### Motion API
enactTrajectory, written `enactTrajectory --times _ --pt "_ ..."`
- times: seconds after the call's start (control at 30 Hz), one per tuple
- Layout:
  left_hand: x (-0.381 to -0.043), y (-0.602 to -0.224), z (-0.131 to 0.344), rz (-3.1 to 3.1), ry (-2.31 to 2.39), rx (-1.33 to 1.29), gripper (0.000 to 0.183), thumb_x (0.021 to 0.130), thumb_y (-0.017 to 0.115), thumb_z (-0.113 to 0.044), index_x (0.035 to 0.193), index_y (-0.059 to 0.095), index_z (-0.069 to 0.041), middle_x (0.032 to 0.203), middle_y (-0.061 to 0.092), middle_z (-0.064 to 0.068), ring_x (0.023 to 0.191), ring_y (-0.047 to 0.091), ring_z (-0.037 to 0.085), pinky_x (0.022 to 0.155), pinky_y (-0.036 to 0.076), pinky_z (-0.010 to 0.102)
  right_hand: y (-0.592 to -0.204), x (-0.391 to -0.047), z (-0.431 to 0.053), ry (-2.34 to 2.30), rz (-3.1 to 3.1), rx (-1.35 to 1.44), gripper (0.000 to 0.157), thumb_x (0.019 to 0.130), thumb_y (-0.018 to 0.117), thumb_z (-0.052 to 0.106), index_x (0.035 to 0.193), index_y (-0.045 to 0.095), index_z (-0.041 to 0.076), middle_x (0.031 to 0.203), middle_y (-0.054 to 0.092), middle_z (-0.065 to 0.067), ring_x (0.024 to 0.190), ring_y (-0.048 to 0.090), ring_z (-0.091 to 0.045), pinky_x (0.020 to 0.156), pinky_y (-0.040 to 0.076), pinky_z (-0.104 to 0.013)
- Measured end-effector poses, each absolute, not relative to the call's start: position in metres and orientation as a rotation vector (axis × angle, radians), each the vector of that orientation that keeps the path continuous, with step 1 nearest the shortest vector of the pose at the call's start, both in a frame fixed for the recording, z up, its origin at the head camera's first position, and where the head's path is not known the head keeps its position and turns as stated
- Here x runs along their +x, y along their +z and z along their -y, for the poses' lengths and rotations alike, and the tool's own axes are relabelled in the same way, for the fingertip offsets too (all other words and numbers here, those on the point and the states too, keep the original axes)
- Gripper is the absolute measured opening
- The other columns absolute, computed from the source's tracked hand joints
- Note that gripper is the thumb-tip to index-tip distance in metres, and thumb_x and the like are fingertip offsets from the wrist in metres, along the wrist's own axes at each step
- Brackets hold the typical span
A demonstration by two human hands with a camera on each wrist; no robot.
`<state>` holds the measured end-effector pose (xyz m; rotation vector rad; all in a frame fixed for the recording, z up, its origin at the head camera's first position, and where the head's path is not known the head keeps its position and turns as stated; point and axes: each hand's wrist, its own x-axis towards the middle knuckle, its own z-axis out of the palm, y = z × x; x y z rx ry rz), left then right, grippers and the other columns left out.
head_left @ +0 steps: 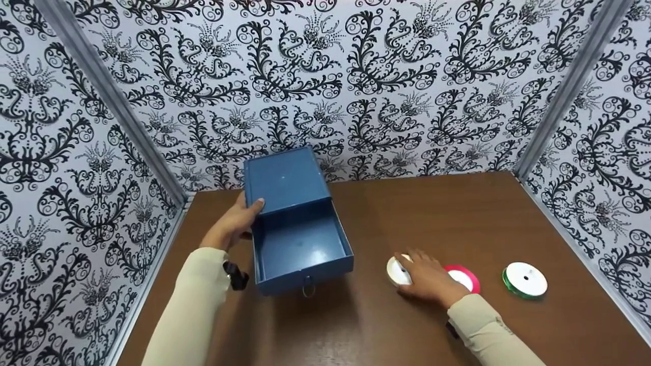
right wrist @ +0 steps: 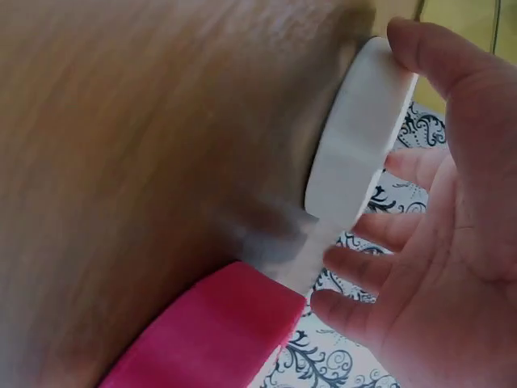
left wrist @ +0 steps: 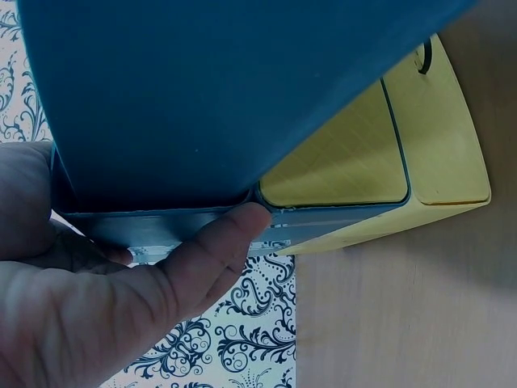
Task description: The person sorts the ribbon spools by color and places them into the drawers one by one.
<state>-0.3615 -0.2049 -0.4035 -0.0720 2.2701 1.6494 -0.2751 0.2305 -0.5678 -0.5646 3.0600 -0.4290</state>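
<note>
Cream sleeve (head_left: 188, 310), left hand (head_left: 235, 219) clamped on box (head_left: 285, 180), right hand (head_left: 426, 274) spread on white spool (head_left: 395, 273)

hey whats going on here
A person's left hand holds a blue box, thumb on top, while the box's drawer stands open. Their right hand is at a white spool, thumb at its rim; whether its grip has closed is unclear. A pink spool lies close by, partly hidden by that hand, and a green spool sits farther right on the table.
</note>
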Motion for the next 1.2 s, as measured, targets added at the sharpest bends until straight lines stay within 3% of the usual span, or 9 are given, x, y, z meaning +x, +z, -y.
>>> enactTrajectory --times 0.17,0.37,0.6,0.9,1.2 --pt "-0.360 -0.404 0.204 -2.294 1.626 -0.076 0.068 0.107 0.039 -0.037 0.159 -0.004 -0.028 0.149 0.034 0.026 0.119 0.052 0.043 0.089 0.048 0.053 -0.572 -0.276 -0.232 -0.399 -3.102 -0.668 0.078 0.074 0.080 0.033 0.140 0.053 0.002 0.128 0.055 -0.021 0.120 0.051 -0.045 0.095 0.042 -0.063" --pt "-0.360 -0.404 0.204 -2.290 1.633 -0.077 0.068 0.107 0.040 -0.037 0.159 -0.003 -0.026 0.147 0.035 0.027 0.116 0.053 0.043 0.089 0.048 0.053 -0.558 -0.279 -0.229 -0.329 -3.208 -0.822 0.077 0.072 0.081 0.040 0.137 0.057 0.005 0.125 0.059 -0.017 0.117 0.054 -0.039 0.095 0.044 -0.058" --pt "-0.360 -0.403 0.206 -2.285 1.644 -0.060 0.070 0.107 0.040 -0.037 0.160 -0.004 -0.026 0.147 0.034 0.027 0.114 0.054 0.042 0.087 0.049 0.052 -0.507 -0.283 -0.218 -0.169 -3.320 -1.079 0.080 0.070 0.080 0.050 0.135 0.059 0.008 0.122 0.061 -0.013 0.115 0.055 -0.039 0.097 0.043 -0.058" --pt "-0.361 -0.399 0.205 -2.284 1.645 -0.049 0.071 0.107 0.039 -0.038 0.159 -0.009 -0.027 0.149 0.031 0.029 0.116 0.053 0.043 0.091 0.047 0.054 -0.436 -0.284 -0.196 0.094 -3.351 -1.421 0.082 0.069 0.080 0.051 0.136 0.056 0.010 0.122 0.060 -0.012 0.116 0.052 -0.035 0.099 0.041 -0.057" --pt "-0.358 -0.400 0.204 -2.288 1.652 -0.048 0.068 0.108 0.038 -0.035 0.159 -0.006 -0.025 0.142 0.042 0.029 0.109 0.060 0.039 0.084 0.051 0.051 -0.386 -0.283 -0.167 0.425 -3.220 -1.591 0.086 0.071 0.076 0.056 0.142 0.053 0.014 0.129 0.058 -0.011 0.124 0.047 -0.034 0.105 0.036 -0.054"
